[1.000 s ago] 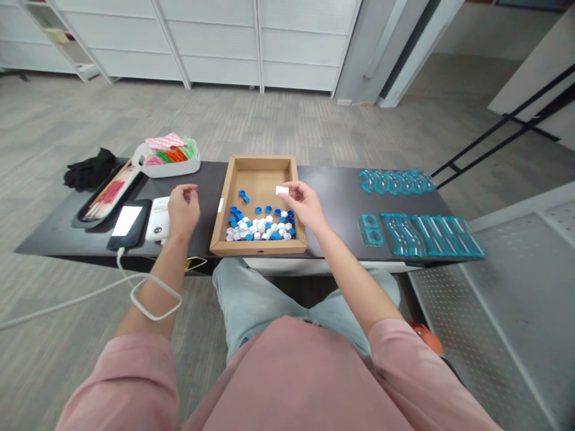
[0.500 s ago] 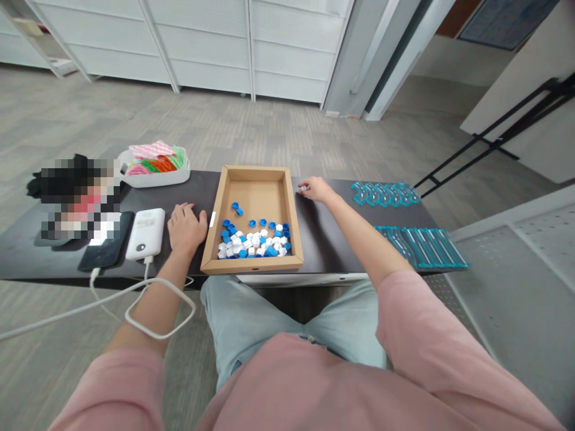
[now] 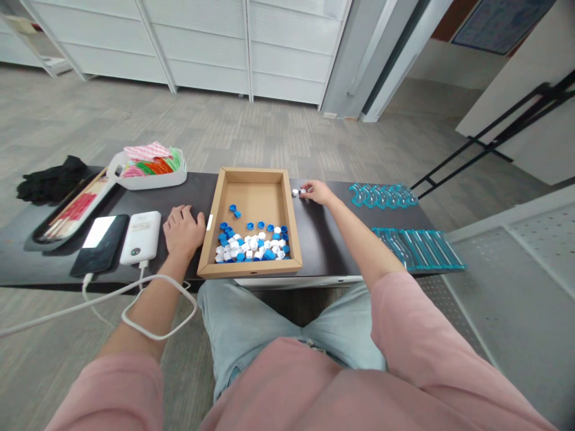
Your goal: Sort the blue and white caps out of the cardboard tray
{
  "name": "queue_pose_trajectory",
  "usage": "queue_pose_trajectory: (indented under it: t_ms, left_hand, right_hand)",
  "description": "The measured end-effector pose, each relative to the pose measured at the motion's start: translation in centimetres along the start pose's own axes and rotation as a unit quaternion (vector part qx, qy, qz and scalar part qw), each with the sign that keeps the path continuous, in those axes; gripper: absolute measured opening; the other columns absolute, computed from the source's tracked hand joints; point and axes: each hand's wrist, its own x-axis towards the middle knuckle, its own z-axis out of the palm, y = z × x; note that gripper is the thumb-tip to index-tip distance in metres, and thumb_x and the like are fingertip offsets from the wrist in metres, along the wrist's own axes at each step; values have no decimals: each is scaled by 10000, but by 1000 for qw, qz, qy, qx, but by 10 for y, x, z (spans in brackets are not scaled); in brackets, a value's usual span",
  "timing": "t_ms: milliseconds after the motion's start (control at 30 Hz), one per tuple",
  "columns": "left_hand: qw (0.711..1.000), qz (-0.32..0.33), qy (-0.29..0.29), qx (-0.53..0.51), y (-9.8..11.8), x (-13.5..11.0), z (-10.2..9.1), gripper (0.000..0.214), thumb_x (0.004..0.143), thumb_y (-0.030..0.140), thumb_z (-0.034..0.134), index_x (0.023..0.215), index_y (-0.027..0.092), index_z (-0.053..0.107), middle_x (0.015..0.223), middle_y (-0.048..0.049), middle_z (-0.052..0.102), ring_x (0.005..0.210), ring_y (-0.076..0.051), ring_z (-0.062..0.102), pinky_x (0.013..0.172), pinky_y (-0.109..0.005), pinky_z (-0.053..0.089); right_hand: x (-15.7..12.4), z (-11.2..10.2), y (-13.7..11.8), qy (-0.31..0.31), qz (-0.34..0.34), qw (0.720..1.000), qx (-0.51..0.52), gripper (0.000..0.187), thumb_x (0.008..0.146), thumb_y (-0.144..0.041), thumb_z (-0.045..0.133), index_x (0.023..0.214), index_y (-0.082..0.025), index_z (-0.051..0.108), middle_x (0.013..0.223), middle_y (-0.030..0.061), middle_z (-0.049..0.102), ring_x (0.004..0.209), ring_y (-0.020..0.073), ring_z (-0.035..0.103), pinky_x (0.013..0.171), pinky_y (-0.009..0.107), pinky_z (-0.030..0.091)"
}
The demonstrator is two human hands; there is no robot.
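Note:
My right hand [image 3: 317, 192] is just right of the cardboard tray [image 3: 291, 209], its fingertips pinched on a small white hexagonal piece [image 3: 303, 191] at the tabletop. A second white hexagonal piece [image 3: 295, 193] lies between it and the tray wall. Inside the tray, loose white hexagonal pieces [image 3: 254, 242] and blue hexagonal pieces [image 3: 261, 225] crowd the near end. My left hand [image 3: 183, 230] rests palm down on the dark table, fingers extended, beside the tray's left wall and holding nothing.
To the left lie a white power bank [image 3: 140, 238] with a cable [image 3: 179, 286], a phone [image 3: 99, 242], a tray of sticks [image 3: 74, 215], black cloth [image 3: 51, 179] and a white basket [image 3: 155, 181]. Teal clear plastic pieces [image 3: 384, 196] and teal-edged tubes [image 3: 422, 250] sit at the right.
My right hand has shifted slightly right relative to the tray. A white hexagonal piece now shows on the table left of its fingertips. My left hand stays in place.

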Motion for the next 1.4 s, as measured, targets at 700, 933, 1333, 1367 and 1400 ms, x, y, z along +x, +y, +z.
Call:
queue_pose_trajectory:
  t_ms: [700,933,1333,1367,1400]
  left_hand:
    - [995,-14,-28,94,14,1,-9,649,1181,358,517,1735,30,602,1771,-335,550,1670,-484,533,1401,-627,437]
    - [995,-26,-28,89,19,-1,-9,645,1188,378,494,1754,85,594,1790,-323,532,1690,-486,496,1406,-626,401]
    - [996,-24,-24,79,21,-2,-10,692,1151,381,498,1741,35,605,1788,-340,531,1686,-501,478,1403,-642,387]
    - [996,-24,-25,80,21,-2,-10,693,1152,380,494,1744,35,603,1787,-340,530,1684,-502,479,1401,-642,388]
    - [996,-24,-25,82,21,-2,-10,694,1153,379,490,1746,35,601,1788,-339,529,1681,-502,480,1399,-642,390]
  right_hand:
    - [-25,32,-17,194,-96,963,158,245,1001,-243,713,1242,-231,759,1137,68,737,952,231,656,985,387,589]
    - [-103,61,-133,-229,-418,878,-50,162,1025,-293,917,1170,-240,867,1177,68,846,1002,239,748,911,350,520]
    - [-89,39,-103,-149,-368,914,82,282,1043,-214,746,1287,-235,887,1212,75,765,979,213,740,952,377,619]
    - [-81,31,-88,-109,-341,928,107,254,1031,-253,760,1252,-242,885,1206,69,753,961,208,735,946,381,626]
    - [-73,24,-73,-66,-306,941,129,222,1009,-283,779,1207,-247,874,1191,64,746,945,206,731,938,384,632]
